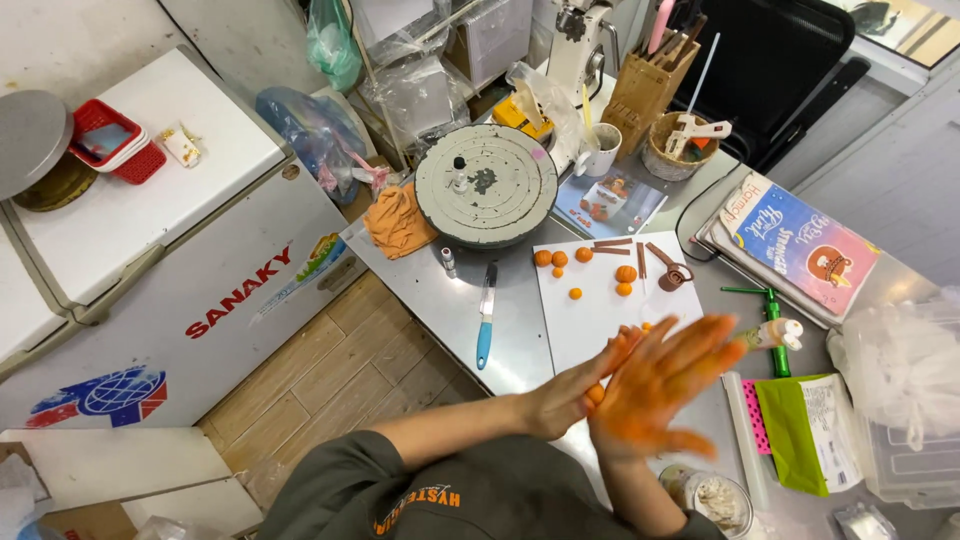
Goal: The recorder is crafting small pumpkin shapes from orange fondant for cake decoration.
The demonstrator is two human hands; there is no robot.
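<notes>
Steel-grey worktop (455, 300) carries a white cutting mat (600, 310) and, beyond it, a round grey turntable (487, 185). Above the mat's near edge, the orange-stained right hand (655, 385) and the left hand (575, 395) press flat, palm to palm, with a small orange clay ball (595, 393) showing between them; both grips hold that ball. Several orange clay pumpkins (626, 273) and brown strips (610, 245) lie on the mat's far end. A blue-handled knife (486, 315) lies just left of the mat.
</notes>
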